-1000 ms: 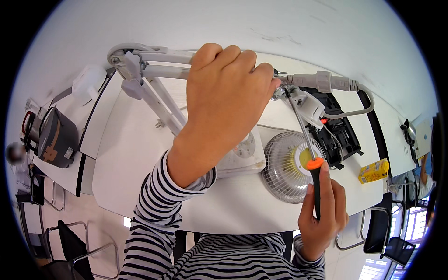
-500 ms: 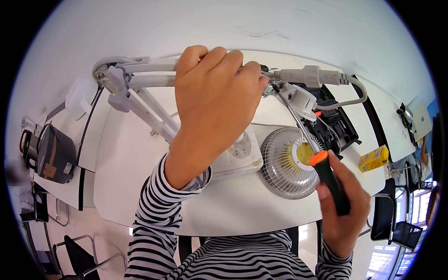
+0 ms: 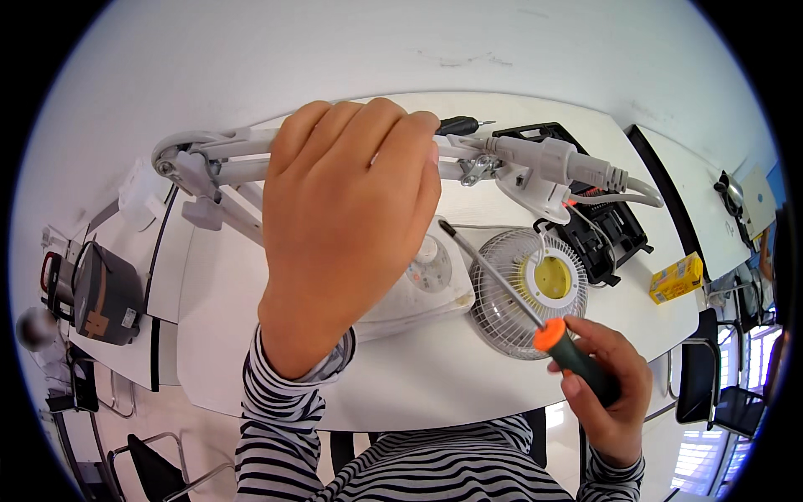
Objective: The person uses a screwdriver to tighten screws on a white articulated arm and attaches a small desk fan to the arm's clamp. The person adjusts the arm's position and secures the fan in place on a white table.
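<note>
Table: white desk (image 3: 251, 335) fills the middle of the view, more desks butted against it left and right.
Lamp arm: a white jointed desk-lamp arm (image 3: 226, 155) runs across the far side of the desk, its elbow joint at the left, its grey cable end (image 3: 569, 163) and bracket at the right.
Left hand: the left hand (image 3: 351, 209) is up close to the camera, fingers curled over the arm's rods and clamped on them, steadying the arm.
Fan: a small round desk fan (image 3: 510, 309) with a yellow hub lies face up just in front of the person, touching a white lamp base (image 3: 418, 289) with a round dial.
Right hand: the right hand (image 3: 606, 389) is closed around a screwdriver (image 3: 535, 314) with a black grip and orange collar; the shaft slants up and left across the fan grille, its tip near the lamp base and well short of the bracket.
Small stuff: black tool case (image 3: 602, 234) open behind the fan, yellow box (image 3: 677, 279) at the right edge, dark bag (image 3: 104, 293) on the left desk.
Step in hand: looks like the driver is being brought up to a screw at the arm's bracket, not seated yet.
Next move: I'd judge the tip must rise to the bracket and meet the screw head squarely while the left hand keeps the arm from swinging.
</note>
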`<control>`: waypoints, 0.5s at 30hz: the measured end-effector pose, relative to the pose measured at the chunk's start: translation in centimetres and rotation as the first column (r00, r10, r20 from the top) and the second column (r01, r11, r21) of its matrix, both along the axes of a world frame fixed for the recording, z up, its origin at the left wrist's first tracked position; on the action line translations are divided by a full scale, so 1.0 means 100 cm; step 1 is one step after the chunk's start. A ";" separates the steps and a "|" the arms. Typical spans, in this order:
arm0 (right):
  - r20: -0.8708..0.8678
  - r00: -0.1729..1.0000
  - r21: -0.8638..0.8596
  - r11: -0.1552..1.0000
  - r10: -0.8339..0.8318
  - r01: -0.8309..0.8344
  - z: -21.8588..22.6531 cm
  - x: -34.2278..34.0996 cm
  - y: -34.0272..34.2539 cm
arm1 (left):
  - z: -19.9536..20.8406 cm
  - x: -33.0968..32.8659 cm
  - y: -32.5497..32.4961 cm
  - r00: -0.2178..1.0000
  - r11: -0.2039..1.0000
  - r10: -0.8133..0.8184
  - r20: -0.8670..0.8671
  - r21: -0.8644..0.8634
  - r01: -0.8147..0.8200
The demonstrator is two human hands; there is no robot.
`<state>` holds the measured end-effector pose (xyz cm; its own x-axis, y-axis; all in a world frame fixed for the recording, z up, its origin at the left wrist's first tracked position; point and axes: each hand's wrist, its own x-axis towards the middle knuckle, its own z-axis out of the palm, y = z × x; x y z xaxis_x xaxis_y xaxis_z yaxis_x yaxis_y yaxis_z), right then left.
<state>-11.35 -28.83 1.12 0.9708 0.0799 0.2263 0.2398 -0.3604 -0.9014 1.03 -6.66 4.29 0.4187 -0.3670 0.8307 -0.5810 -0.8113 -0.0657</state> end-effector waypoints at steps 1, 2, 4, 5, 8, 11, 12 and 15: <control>0.120 0.993 -0.140 0.990 0.007 0.010 -0.004 0.002 -0.001 | 0.000 -0.001 -0.001 1.000 1.000 0.009 -0.002 0.022 -0.009; 0.170 0.983 -0.193 0.976 -0.069 0.102 -0.004 0.002 0.003 | -0.001 -0.001 0.000 1.000 0.999 0.020 0.024 0.032 -0.021; 0.205 0.974 -0.244 0.959 -0.094 0.144 -0.006 0.001 0.002 | -0.005 -0.001 0.002 0.996 0.998 0.042 0.078 0.045 -0.045; 0.223 0.969 -0.269 0.949 -0.104 0.164 -0.007 0.001 0.001 | -0.006 0.000 0.003 0.995 0.997 0.057 0.087 0.052 -0.062; 0.178 0.978 -0.239 0.960 -0.104 0.146 -0.013 0.003 0.006 | -0.009 0.001 0.005 0.991 0.992 0.089 0.104 0.075 -0.097; 0.162 0.974 -0.151 0.971 -0.161 0.185 -0.026 0.005 0.013 | -0.013 0.002 0.004 0.990 0.992 0.075 0.118 0.090 -0.086; 0.143 0.973 -0.144 0.969 -0.181 0.202 -0.029 0.004 0.014 | -0.016 0.000 0.004 0.990 0.994 0.058 0.130 0.084 -0.069; 0.154 0.972 -0.092 0.977 -0.177 0.192 -0.034 0.007 0.021 | -0.030 -0.006 0.003 0.994 0.999 -0.050 0.098 -0.007 0.051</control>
